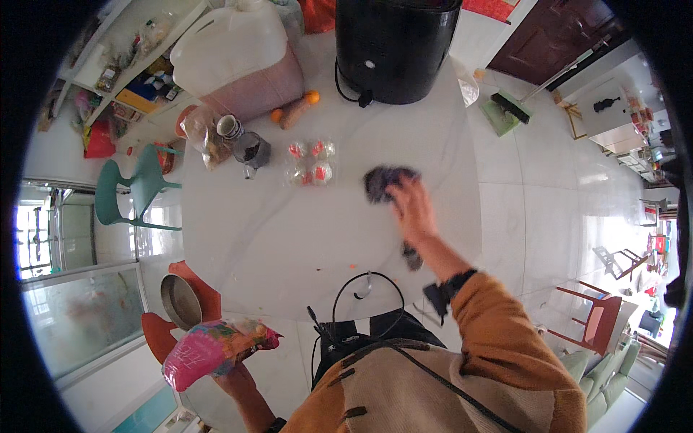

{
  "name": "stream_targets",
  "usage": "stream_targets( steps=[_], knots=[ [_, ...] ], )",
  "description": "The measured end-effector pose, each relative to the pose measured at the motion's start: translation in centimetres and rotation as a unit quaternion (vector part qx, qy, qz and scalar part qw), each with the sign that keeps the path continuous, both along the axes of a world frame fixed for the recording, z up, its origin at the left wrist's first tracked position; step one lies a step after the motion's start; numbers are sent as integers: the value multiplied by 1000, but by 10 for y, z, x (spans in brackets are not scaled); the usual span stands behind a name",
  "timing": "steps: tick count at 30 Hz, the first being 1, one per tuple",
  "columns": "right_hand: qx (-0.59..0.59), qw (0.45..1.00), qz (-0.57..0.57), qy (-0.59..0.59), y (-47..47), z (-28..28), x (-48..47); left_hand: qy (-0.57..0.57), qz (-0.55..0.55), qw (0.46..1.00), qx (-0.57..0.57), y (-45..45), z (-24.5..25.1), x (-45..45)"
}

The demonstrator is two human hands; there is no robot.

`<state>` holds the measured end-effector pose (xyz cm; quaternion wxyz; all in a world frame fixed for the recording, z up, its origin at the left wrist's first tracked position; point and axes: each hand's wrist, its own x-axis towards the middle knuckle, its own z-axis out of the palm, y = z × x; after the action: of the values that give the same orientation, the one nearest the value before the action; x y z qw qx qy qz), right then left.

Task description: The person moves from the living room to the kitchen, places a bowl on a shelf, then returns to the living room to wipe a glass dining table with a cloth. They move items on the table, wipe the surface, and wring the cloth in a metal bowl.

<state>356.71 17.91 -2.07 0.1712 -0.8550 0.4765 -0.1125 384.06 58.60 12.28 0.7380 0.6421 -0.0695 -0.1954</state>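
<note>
My right hand [413, 208] is on a dark cloth [379, 185] lying on the white tabletop [303, 233]; hand and cloth are blurred. A second dark piece [412, 257] shows beside my right forearm; I cannot tell whether it belongs to the cloth. Off the table's near left edge, my left hand [234, 374] holds a pink printed plastic bag [200, 352], which hides most of the fingers. A clear plastic pack [311, 162] with several round compartments and red labels lies left of the cloth. Several small crumbs [353, 266] dot the near part of the tabletop.
At the back stand a large plastic jug [233, 54] of reddish liquid and a black appliance [398, 48]. Cups [229, 126], a clear pitcher [252, 150] and a plastic bag [204, 135] sit at left. A round metal pan [181, 301] rests on an orange chair [206, 289].
</note>
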Motion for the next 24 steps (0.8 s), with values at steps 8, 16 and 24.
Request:
stream_targets(
  steps=[8, 16, 24],
  knots=[
    [-59, 992, 50, -99, 56, 52, 27, -63, -21, 998, -18, 2, -4, 8],
    [108, 967, -20, 228, -18, 80, 97, -11, 14, 999, -41, 10, -4, 1],
    [120, 984, -62, 115, -29, 87, 128, -17, 51, 999, -9, 34, 3, -5]
  ],
)
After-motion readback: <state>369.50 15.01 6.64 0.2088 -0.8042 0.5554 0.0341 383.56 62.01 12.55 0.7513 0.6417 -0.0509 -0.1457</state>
